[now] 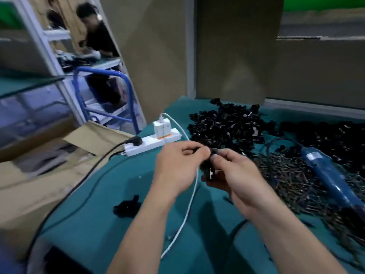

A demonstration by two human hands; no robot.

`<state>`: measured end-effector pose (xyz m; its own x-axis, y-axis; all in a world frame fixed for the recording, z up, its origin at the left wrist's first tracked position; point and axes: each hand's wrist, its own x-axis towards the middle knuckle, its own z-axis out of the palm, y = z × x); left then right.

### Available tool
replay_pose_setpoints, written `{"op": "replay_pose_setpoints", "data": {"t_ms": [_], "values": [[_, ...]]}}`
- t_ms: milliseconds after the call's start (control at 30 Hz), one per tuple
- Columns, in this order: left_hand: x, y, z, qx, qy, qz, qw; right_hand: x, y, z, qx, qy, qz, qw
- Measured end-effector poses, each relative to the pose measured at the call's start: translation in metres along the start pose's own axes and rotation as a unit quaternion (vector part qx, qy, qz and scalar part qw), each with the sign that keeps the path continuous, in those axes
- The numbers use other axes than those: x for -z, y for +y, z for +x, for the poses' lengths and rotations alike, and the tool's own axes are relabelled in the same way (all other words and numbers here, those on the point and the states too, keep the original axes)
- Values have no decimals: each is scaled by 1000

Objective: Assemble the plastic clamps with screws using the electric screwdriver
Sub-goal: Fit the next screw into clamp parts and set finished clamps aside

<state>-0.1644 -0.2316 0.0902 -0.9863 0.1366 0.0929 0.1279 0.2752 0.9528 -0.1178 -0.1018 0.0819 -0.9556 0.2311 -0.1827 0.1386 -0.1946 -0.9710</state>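
Observation:
Both my hands meet above the middle of the green table (pixel 102 194). My right hand (pixel 235 175) grips a black plastic clamp (pixel 209 171). My left hand (pixel 177 165) pinches the clamp's top end with curled fingers. A blue electric screwdriver (pixel 324 171) lies at the right on a spread of dark screws (pixel 286 175). Behind the hands sit two heaps of black clamps, one (pixel 227 125) in the middle and one (pixel 331 135) at the far right. A few black clamp parts (pixel 128 207) lie near my left forearm. The picture is blurred.
A white power strip (pixel 152 144) with a charger stands behind my left hand; its white cable (pixel 189 206) and a black cord (pixel 79 184) cross the table. An open cardboard box (pixel 49 169) sits at the left. Another person works at a far bench.

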Motion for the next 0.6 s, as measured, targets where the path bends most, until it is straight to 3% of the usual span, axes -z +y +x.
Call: {"op": "replay_pose_setpoints", "data": {"t_ms": [200,267,367,467,533,600], "values": [[75,-41,-22,112,195,77,971,-107,19,29,8,-66,-261,963],[85,-50,-22,147,216,140,955,-135,25,43,22,-80,-345,935],[97,-59,-23,205,147,265,931,-159,38,59,14,-95,-452,887],[111,-62,-29,241,110,298,917,-164,50,62,22,-105,-509,854],[125,-64,-33,245,73,329,909,-155,48,55,49,-84,-498,862],[133,-65,-41,249,-27,365,896,-139,41,44,88,-55,-473,875]]}}
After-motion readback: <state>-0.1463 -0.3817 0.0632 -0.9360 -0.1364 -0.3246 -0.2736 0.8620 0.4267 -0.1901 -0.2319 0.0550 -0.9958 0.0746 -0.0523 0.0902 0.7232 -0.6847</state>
